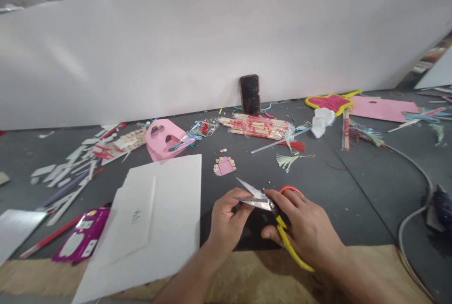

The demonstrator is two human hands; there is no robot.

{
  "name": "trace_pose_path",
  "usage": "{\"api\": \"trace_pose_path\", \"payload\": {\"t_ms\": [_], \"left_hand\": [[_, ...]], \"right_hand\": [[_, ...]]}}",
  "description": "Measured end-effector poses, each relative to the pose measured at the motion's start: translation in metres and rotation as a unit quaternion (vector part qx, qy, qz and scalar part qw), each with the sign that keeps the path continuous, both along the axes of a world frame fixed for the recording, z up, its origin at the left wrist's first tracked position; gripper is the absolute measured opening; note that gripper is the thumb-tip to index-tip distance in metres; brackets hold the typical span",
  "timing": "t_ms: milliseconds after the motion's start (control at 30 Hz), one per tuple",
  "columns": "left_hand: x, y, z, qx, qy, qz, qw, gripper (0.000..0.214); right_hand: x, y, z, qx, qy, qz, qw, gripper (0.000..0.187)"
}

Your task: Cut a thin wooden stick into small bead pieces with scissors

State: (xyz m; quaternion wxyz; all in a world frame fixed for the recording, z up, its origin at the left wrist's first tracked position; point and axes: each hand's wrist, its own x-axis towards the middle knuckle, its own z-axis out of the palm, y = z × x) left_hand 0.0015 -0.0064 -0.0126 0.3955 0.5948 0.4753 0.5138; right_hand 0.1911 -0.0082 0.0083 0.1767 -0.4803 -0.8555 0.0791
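Observation:
Scissors (259,199) with one red and one yellow handle are in my right hand (305,228), their blades parted and pointing left. Thumb and fingers of my left hand (228,217) pinch together right at the blades; whatever lies between them is too small or hidden to name. Just beyond the blades, a small pink piece (224,166) edged with beige bits lies flat on the dark table. A few tiny crumbs are scattered near the scissor tips.
White board (169,214) lies on the left, beside a purple case (83,236). Behind are pink cutouts (165,137), wrapped sticks (259,126), a tassel (287,160) and a phone (250,94) leaning on a white panel (212,45). A cable (422,177) curves at right.

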Motion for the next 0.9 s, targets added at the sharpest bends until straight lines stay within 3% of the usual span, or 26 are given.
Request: {"api": "trace_pose_path", "payload": {"t_ms": [200, 400, 900], "left_hand": [[-0.0028, -0.0012, 0.0066, 0.021, -0.004, -0.034, 0.999, 0.012], [-0.0035, -0.0015, 0.0016, 0.008, -0.038, -0.056, 0.998, 0.008], [0.0011, -0.0041, 0.0065, -0.037, -0.01, -0.027, 0.999, 0.012]], "right_hand": [[-0.0024, -0.0008, 0.0033, 0.006, -0.019, -0.002, 1.0, 0.057], [0.0018, -0.0004, -0.0022, 0.014, 0.007, 0.038, 0.999, 0.051], [0.0014, -0.004, -0.0008, -0.001, 0.009, 0.011, 1.0, 0.044]]}}
